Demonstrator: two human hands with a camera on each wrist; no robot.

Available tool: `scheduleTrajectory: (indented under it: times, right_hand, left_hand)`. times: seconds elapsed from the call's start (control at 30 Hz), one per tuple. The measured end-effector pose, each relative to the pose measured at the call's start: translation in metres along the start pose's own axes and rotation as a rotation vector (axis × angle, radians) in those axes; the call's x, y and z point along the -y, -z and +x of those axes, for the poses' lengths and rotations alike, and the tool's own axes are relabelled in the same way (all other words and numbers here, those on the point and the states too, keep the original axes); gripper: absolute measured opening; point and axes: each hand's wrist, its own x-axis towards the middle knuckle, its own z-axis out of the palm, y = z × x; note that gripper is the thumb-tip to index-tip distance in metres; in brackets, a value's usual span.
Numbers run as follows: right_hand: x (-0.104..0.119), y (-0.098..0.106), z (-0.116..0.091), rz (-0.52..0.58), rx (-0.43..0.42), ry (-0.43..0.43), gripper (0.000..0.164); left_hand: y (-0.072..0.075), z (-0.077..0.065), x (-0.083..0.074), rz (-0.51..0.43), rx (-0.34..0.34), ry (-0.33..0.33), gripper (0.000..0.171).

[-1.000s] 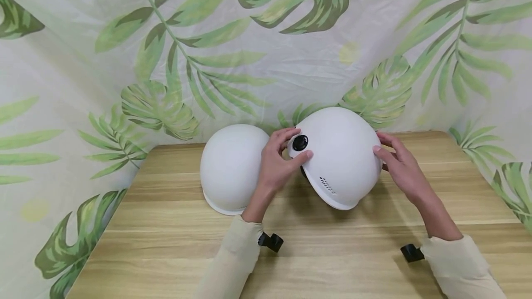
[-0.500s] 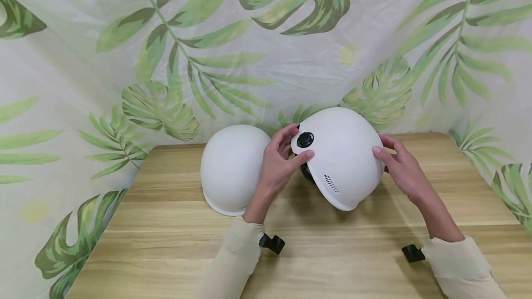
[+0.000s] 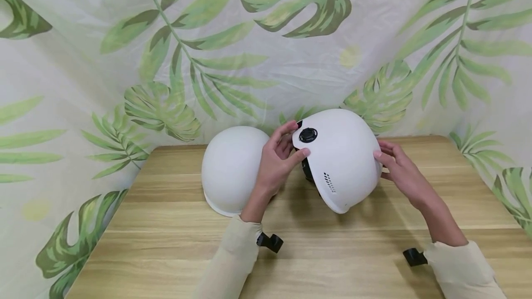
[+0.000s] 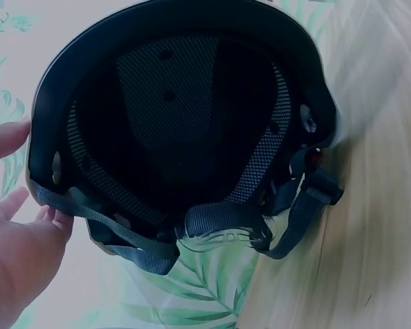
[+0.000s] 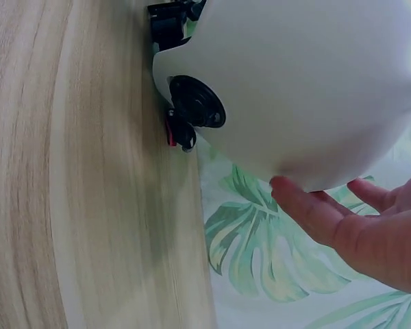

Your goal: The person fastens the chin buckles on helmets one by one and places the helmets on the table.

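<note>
A white helmet (image 3: 341,156) is held tilted over the table, with its brim pointing down toward the front. My left hand (image 3: 276,158) grips the rim beside a round black knob (image 3: 308,134), thumb outside. From the left wrist view, the fingers reach the black chin strap (image 4: 116,229) at the rim, and the dark padded inside (image 4: 171,103) faces the camera. Against the opposite side of the shell rest the fingertips of my right hand (image 3: 401,170), fairly straight in the right wrist view. A second white helmet (image 3: 232,170) sits dome up behind my left wrist.
The wood-grain table (image 3: 174,253) runs beneath both helmets. A leaf-patterned cloth (image 3: 307,77) hangs right behind its back edge. Black camera mounts stick out from both wrists, the left mount (image 3: 270,242) and the right mount (image 3: 414,257).
The tilted helmet has turned slightly between my hands. Its knob has shifted up and right, and more of the dark opening shows beside my left hand. The other helmet stays put.
</note>
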Motion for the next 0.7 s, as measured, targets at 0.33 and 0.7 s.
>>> scheduleTrajectory:
  times: [0.33,0.7]
  right_hand:
    - [-0.0007,0.0006,-0.0032,0.045,0.029,0.007,0.073]
    - [-0.0027,-0.0013,-0.0012,0.1,0.087,0.022,0.07]
  left_hand:
    - [-0.0052,-0.0016,0.001,0.146,-0.048,0.059,0.069]
    - [-0.0085,0.0034,-0.0075,0.191,-0.063,0.054,0.063]
